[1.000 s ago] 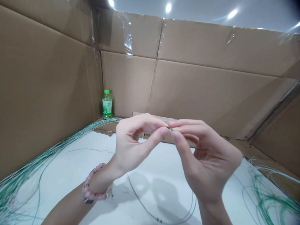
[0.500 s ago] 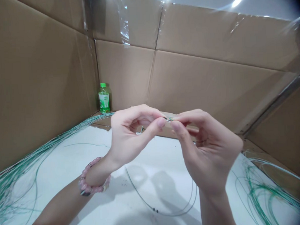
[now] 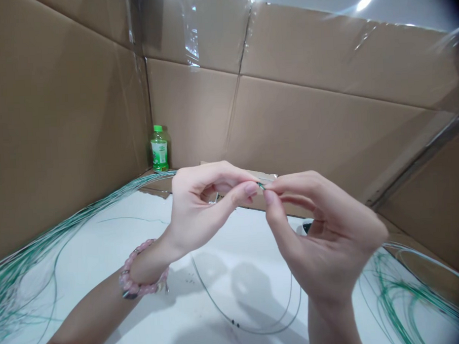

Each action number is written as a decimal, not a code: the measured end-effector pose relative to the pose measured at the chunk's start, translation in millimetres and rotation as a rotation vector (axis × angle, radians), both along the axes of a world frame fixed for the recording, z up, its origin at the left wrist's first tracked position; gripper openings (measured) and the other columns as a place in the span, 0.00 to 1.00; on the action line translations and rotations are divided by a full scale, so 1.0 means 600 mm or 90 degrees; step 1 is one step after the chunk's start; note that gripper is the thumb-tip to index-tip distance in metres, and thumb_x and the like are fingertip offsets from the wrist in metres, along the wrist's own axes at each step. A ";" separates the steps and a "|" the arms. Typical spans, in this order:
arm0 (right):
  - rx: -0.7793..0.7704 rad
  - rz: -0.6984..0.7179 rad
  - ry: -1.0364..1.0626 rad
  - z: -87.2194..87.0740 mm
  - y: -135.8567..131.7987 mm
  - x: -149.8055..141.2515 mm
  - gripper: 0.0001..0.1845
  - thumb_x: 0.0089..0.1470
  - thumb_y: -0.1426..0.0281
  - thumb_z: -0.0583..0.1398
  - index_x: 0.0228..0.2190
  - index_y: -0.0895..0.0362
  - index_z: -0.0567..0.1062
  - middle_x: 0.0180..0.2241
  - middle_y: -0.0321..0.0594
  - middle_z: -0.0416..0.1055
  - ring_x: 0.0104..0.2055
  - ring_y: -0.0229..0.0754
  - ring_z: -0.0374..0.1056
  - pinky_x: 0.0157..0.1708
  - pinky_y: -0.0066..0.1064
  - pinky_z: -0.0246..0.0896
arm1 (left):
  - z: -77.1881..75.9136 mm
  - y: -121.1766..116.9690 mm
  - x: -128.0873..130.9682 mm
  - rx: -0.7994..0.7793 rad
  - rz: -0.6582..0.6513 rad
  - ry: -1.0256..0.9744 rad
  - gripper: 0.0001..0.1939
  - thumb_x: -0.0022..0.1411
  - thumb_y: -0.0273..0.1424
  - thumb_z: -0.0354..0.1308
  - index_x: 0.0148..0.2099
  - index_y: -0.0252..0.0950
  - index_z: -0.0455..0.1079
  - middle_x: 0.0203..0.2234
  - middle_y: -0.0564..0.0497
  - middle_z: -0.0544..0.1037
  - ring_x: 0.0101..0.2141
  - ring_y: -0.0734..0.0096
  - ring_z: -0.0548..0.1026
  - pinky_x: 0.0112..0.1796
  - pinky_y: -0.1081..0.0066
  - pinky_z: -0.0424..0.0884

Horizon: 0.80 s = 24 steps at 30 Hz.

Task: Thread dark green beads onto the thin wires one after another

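**Grip:** the left hand [image 3: 204, 203] and the right hand [image 3: 327, 233] are raised above the table, fingertips meeting. Each hand is closed to a pinch, thumb against forefinger, on a green wire end [image 3: 261, 186]. The share of hold between the hands cannot be told.

**Held item:** the green wire end sits at the centre of the grip, between the two hands. Its long axis runs nearly level, dipping slightly toward the right hand. It is too small to show further detail.

**Worn:** a pink beaded bracelet [image 3: 142, 269] circles the left wrist, below and left of the grip.

**On the table:** the white table [image 3: 236, 237] lies beneath the grip.
- Left of the grip: a long bundle of green wires [image 3: 38, 246], fanning out toward the corner.
- Right of the grip: a loose tangle of green wires [image 3: 402, 291].
- Directly below: a single thin wire [image 3: 216, 299], curving in a loop.

**Beyond the grip:** a flat cardboard piece [image 3: 237, 167] lies just behind the hands. Farther back and left, a green-capped plastic bottle [image 3: 159, 149] stands in the corner of the cardboard walls [image 3: 196, 112], which enclose the table on the sides in view.
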State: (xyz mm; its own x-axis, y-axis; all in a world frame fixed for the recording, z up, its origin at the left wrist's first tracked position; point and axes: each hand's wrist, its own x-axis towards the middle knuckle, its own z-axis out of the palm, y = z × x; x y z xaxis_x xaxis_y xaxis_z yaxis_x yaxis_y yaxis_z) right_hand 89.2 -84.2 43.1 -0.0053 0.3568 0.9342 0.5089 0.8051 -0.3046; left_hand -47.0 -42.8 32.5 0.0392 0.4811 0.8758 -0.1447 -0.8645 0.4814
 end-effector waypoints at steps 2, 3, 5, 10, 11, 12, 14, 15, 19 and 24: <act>0.001 -0.011 -0.002 -0.001 -0.001 0.000 0.12 0.43 0.85 0.62 0.28 0.57 0.75 0.26 0.32 0.71 0.27 0.34 0.66 0.26 0.30 0.68 | 0.000 -0.001 0.001 -0.001 0.001 0.000 0.06 0.56 0.21 0.61 0.33 0.37 0.76 0.27 0.55 0.80 0.24 0.79 0.75 0.24 0.81 0.73; 0.002 -0.017 -0.004 -0.001 -0.001 -0.001 0.12 0.43 0.85 0.62 0.28 0.57 0.75 0.26 0.32 0.71 0.27 0.34 0.65 0.26 0.30 0.67 | 0.000 -0.001 0.001 0.001 0.002 0.000 0.06 0.56 0.21 0.61 0.33 0.37 0.76 0.27 0.54 0.80 0.24 0.79 0.76 0.24 0.80 0.73; 0.004 -0.029 -0.008 -0.002 -0.001 -0.001 0.11 0.43 0.85 0.62 0.27 0.57 0.74 0.25 0.32 0.71 0.27 0.34 0.65 0.25 0.30 0.67 | 0.000 -0.002 0.002 0.005 0.004 0.001 0.06 0.56 0.21 0.61 0.33 0.37 0.76 0.27 0.54 0.80 0.24 0.78 0.76 0.24 0.80 0.73; 0.012 -0.046 -0.023 -0.001 -0.001 -0.001 0.10 0.44 0.83 0.61 0.26 0.57 0.74 0.24 0.32 0.69 0.25 0.34 0.65 0.24 0.29 0.66 | -0.002 0.000 0.003 0.015 0.021 0.007 0.06 0.55 0.21 0.61 0.33 0.36 0.76 0.27 0.54 0.80 0.24 0.78 0.75 0.23 0.80 0.72; 0.016 -0.052 -0.026 0.000 -0.001 0.000 0.10 0.45 0.83 0.61 0.26 0.56 0.74 0.24 0.32 0.69 0.25 0.34 0.65 0.24 0.29 0.66 | -0.002 0.001 0.002 0.024 0.023 0.011 0.07 0.55 0.20 0.61 0.33 0.36 0.76 0.27 0.53 0.80 0.24 0.78 0.75 0.23 0.80 0.72; 0.021 -0.058 -0.030 0.000 -0.002 0.001 0.09 0.45 0.83 0.61 0.26 0.56 0.74 0.24 0.32 0.69 0.25 0.34 0.65 0.24 0.29 0.66 | -0.003 0.002 0.002 0.039 0.028 0.016 0.07 0.54 0.19 0.61 0.33 0.36 0.76 0.27 0.53 0.80 0.24 0.78 0.75 0.24 0.80 0.72; 0.037 -0.073 -0.049 0.002 -0.003 0.004 0.09 0.47 0.82 0.61 0.26 0.57 0.73 0.24 0.33 0.69 0.25 0.34 0.64 0.24 0.28 0.66 | -0.004 0.006 0.000 0.085 0.051 0.031 0.09 0.53 0.17 0.62 0.34 0.36 0.75 0.27 0.54 0.80 0.24 0.78 0.75 0.25 0.79 0.71; 0.047 -0.079 -0.065 0.003 -0.003 0.005 0.09 0.47 0.82 0.61 0.26 0.57 0.73 0.24 0.33 0.69 0.25 0.33 0.64 0.25 0.27 0.66 | -0.003 0.007 -0.001 0.110 0.068 0.043 0.09 0.52 0.17 0.62 0.34 0.36 0.75 0.26 0.54 0.80 0.24 0.79 0.74 0.26 0.79 0.71; 0.081 -0.120 -0.138 0.007 -0.002 0.010 0.08 0.49 0.82 0.60 0.26 0.57 0.73 0.25 0.36 0.70 0.28 0.33 0.66 0.28 0.25 0.65 | 0.001 0.009 -0.009 0.174 0.126 0.097 0.08 0.54 0.19 0.62 0.34 0.37 0.74 0.26 0.55 0.78 0.24 0.79 0.72 0.26 0.78 0.71; 0.103 -0.165 -0.188 0.009 0.003 0.009 0.07 0.51 0.81 0.59 0.27 0.58 0.72 0.26 0.37 0.72 0.27 0.34 0.66 0.28 0.26 0.61 | 0.004 0.010 -0.015 0.190 0.136 0.146 0.08 0.56 0.21 0.62 0.36 0.40 0.74 0.26 0.55 0.78 0.25 0.77 0.72 0.25 0.76 0.69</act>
